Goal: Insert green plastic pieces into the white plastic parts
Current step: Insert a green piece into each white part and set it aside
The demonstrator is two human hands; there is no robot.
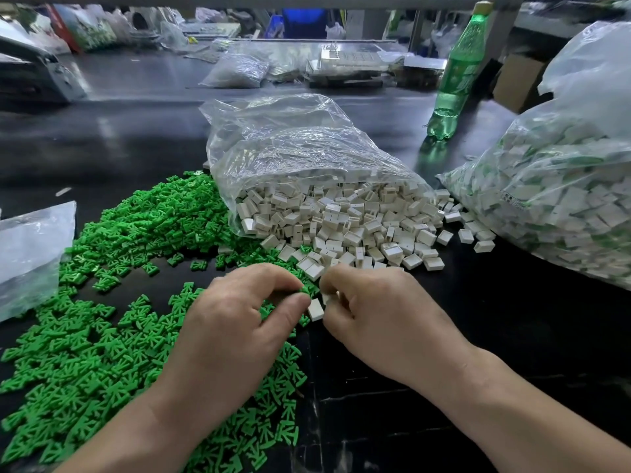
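- Between the fingertips of both hands: one white part point(316, 308), gripped by the curled fingers of the right hand point(379, 315), just off the left thumb.
- Left hand point(235, 322): thumb and forefinger pinch a green piece point(303, 290), close beside the white part.
- Under and left of the left hand: loose pile of green pieces point(102, 353) on the dark table point(495, 336).
- Just beyond both hands: white parts point(341, 233) spilling from an open clear bag point(290, 141).
- Well right of the right hand: full bag point(563, 199); green bottle point(454, 73) upright beyond.
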